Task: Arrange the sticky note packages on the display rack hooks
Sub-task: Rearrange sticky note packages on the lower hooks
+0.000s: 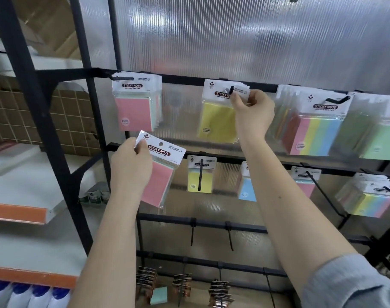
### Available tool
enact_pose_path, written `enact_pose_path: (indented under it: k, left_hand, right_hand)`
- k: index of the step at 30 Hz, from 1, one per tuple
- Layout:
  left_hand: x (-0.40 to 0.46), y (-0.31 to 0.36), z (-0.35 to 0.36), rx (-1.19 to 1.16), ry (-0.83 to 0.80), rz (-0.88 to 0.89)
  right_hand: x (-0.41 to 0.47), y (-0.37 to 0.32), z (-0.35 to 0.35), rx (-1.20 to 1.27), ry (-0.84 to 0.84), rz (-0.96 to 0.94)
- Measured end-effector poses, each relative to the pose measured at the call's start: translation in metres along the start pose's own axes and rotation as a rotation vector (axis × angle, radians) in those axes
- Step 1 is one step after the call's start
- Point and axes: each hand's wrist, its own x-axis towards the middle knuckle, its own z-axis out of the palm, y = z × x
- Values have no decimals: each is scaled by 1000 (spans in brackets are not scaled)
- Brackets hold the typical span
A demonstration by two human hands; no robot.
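My left hand (131, 165) grips a pink sticky note package (160, 174) by the left corner of its white header, tilted, below the top row. My right hand (251, 112) pinches the header of a yellow sticky note package (218, 123) hanging on a black hook (231, 91) of the top bar. A stack of pink packages (135, 107) hangs on the hook at the top left. Multicolour packages (318, 132) and green ones (382, 141) hang to the right.
The second bar carries a yellow package (199, 178), a blue one (247, 187), a pink one (305, 185) and multicolour ones (367, 201). Bare hooks (192, 234) stick out of the third bar. Brown-headed packs (145, 278) hang lowest. A black frame post (45, 130) stands left, with shelves beyond.
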Motion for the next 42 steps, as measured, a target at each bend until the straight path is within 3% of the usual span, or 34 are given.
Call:
enact_pose_path:
  k: [19, 30, 35, 42]
  left_hand:
    - [-1, 0, -8, -17, 60, 30]
    - [29, 16, -38, -225, 305, 109]
    - [52, 36, -51, -287, 463, 184]
    - [79, 39, -51, -253, 437, 165]
  right_hand:
    - [-20, 18, -7, 99, 89, 14]
    - [-83, 61, -1, -92, -378, 75]
    - [-92, 70, 5, -152, -422, 110]
    - [-101, 74, 13, -144, -434, 134]
